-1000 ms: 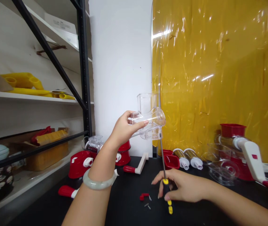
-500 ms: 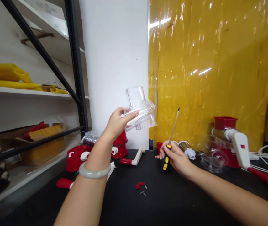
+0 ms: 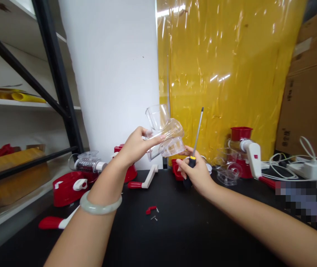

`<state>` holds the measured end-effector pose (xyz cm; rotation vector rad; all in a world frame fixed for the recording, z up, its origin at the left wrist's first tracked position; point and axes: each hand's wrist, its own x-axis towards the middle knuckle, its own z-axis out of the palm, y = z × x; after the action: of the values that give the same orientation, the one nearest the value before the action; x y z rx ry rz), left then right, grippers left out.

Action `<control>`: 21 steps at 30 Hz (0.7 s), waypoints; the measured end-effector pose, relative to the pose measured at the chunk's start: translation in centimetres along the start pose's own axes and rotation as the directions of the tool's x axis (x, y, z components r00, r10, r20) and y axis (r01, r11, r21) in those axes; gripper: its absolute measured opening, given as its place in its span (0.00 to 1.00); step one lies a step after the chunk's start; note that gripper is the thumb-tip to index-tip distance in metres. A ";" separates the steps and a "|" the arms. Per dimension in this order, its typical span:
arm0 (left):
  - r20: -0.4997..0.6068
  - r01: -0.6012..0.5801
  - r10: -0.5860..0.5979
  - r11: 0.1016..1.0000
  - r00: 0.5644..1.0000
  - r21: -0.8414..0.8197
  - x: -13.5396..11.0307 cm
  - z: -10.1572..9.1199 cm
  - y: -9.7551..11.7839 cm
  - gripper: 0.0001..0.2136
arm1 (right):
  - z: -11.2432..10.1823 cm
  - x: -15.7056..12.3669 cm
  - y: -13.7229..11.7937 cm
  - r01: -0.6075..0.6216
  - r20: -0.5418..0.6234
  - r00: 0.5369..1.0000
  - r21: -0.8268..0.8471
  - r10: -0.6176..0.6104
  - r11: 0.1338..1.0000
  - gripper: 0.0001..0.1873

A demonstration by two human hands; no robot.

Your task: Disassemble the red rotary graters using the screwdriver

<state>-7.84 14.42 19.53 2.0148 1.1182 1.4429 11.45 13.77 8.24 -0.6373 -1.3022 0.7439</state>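
Note:
My left hand (image 3: pixel 137 146) grips a clear plastic grater housing (image 3: pixel 172 128), raised above the table with its square chute upward and tilted. In my right hand (image 3: pixel 200 176) is a screwdriver (image 3: pixel 198 131) with a black and yellow handle, its shaft pointing up. Some right fingertips reach the housing's lower right edge; whether they touch it I cannot tell. Below, on the black table, lie a small red plastic part (image 3: pixel 151 210) and several small screws (image 3: pixel 154 218). A white crank with a red grip (image 3: pixel 147 178) lies behind them.
At left stand a red grater base (image 3: pixel 66 191) and a metal grating drum (image 3: pixel 87 164), beside a shelf rack (image 3: pixel 54 70). An assembled red and white grater (image 3: pixel 241 132), another clear housing (image 3: pixel 227 172) and white cables (image 3: pixel 283 168) are at right. A yellow plastic curtain (image 3: pixel 219 44) hangs behind.
The view has turned to the right. My right hand has come closer to the housing, with the screwdriver still upright in it. The housing is tilted a little differently in my left hand.

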 end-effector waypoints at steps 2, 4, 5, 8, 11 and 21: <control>0.008 -0.012 0.012 1.000 1.000 0.004 -0.2 -0.1 0.3 0.25 | 0.1 0.0 -0.3 -0.037 0.029 0.999 0.051 0.035 0.998 0.37; 0.020 -0.006 0.006 1.000 1.000 0.003 -0.4 -0.2 0.7 0.25 | 0.1 -0.1 -0.5 -0.052 0.046 0.998 0.087 0.048 0.995 0.39; 0.024 -0.002 0.002 1.000 1.000 0.001 -0.5 -0.3 0.8 0.26 | 0.2 -0.1 -0.6 -0.053 0.051 0.998 0.101 0.048 0.993 0.40; 0.035 -0.001 0.001 1.000 0.999 0.000 -0.6 -0.4 1.0 0.26 | 0.3 -0.2 -0.8 -0.055 0.059 0.997 0.134 0.048 0.989 0.39; 0.065 -0.032 0.032 0.999 0.997 0.000 -0.6 -0.5 0.8 0.25 | 0.3 -0.2 -1.0 -0.055 0.064 0.997 0.136 0.047 0.989 0.37; 0.158 -0.155 0.168 0.983 0.973 -0.095 -0.2 -0.9 0.1 0.22 | 0.4 -0.4 -1.4 -0.042 0.071 0.997 0.149 0.031 0.988 0.37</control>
<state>-8.66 14.14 19.80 2.1637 0.8296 1.3449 11.23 12.59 9.13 -0.5192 -1.2858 0.8915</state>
